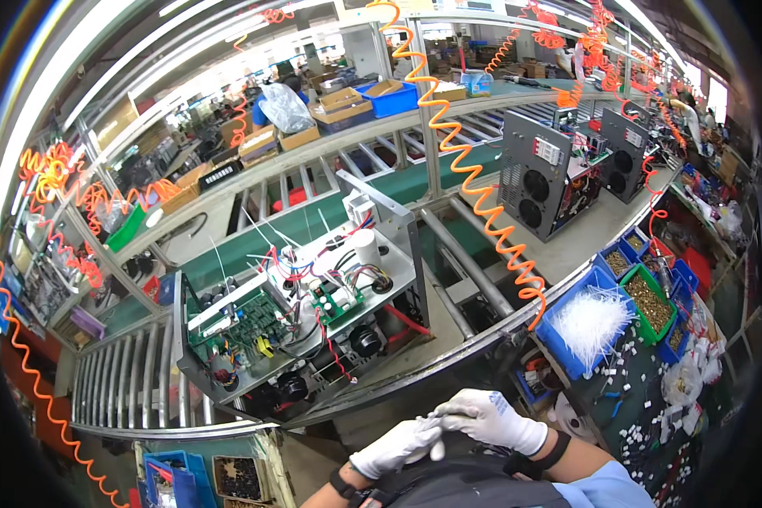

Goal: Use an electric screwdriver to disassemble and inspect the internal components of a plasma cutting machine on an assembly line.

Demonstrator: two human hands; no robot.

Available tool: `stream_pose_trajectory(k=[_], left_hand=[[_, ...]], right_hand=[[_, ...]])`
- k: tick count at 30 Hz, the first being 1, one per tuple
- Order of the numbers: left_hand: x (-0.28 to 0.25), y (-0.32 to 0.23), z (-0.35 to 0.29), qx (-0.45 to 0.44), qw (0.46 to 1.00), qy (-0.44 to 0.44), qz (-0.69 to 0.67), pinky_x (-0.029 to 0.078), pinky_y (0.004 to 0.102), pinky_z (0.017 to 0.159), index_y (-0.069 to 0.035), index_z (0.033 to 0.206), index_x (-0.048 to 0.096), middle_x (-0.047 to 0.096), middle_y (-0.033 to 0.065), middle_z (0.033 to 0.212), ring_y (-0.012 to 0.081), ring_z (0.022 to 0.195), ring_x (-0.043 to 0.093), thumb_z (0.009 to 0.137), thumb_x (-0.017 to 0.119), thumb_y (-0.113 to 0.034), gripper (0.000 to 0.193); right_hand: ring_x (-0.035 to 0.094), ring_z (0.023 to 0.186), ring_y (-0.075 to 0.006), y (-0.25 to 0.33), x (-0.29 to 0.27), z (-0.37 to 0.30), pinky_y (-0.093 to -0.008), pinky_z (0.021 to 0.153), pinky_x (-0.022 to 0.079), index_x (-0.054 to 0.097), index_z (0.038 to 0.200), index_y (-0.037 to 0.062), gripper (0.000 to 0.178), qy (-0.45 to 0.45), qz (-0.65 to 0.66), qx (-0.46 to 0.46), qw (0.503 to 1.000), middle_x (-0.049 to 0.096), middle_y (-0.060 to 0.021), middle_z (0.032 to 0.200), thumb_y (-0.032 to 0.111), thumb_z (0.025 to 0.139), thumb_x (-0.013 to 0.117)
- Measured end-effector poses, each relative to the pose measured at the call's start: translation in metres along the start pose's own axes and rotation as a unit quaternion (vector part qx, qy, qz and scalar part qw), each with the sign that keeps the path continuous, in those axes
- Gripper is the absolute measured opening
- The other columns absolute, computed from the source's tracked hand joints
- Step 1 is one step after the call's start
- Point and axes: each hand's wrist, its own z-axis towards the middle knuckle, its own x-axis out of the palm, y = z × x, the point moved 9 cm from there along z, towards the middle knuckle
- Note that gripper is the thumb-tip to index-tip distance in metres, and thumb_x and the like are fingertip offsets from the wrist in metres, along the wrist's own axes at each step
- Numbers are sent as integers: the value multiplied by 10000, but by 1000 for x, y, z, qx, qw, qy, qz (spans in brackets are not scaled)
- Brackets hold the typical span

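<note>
The gloved left hand (402, 445) and right hand (489, 418) met, fingers (455, 409) partly curled; I could not tell whether they held anything. The open electronics chassis (300, 326) stood beyond them on the roller conveyor (146, 381).

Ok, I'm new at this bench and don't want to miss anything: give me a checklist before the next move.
1. Left hand and right hand gloved: ok.
2. Both hands apart from the open unit: ok.
3. Red wire secured: not ok, its end hangs loose.
4. Something held between the fingers: cannot tell.
5. Blue bin stocked: ok, white strips are heaped in it.
</note>
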Motion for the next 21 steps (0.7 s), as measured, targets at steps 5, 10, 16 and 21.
stream_pose_trajectory(k=[5, 10, 16, 21], left_hand=[[-5, -11, -36, 3, 997, -27, -71, 401, 267, 691, -40, 876, 661, 564, -8, 638, 113, 672, 489, 1004, 415, -400, 455], [-60, -2, -64, 253, 909, -254, 212, 438, 229, 718, -37, 1156, 623, 665, 22, 812, 83, 721, 521, 1000, 447, -245, 314], [-90, -14, -68, 129, 893, -429, 43, 453, 185, 724, 6, 1218, 573, 670, 44, 1001, 42, 827, 568, 888, 508, -11, 337], [-59, 1, -28, 7, 948, -299, -108, 471, 222, 790, 49, 1101, 610, 626, 13, 866, 73, 832, 585, 803, 521, 13, 313]], right_hand=[[616, 796, -103, -13, 48, 4, -265, 688, 504, 684, 1041, -12, 214, 157, 248, 284, 913, 658, -37, 896, 147, 901, 658], [603, 674, -55, -64, 18, 32, -190, 588, 471, 681, 1051, 14, 213, -1, 288, 299, 910, 657, -19, 823, 165, 901, 660], [600, 676, -54, -86, 32, 48, -195, 593, 473, 684, 1029, 31, 167, 56, 279, 287, 915, 647, 14, 800, 144, 912, 643], [610, 768, -105, -71, 21, 86, -254, 672, 497, 682, 1028, 17, 172, 104, 157, 124, 974, 655, -49, 907, 102, 881, 652]])
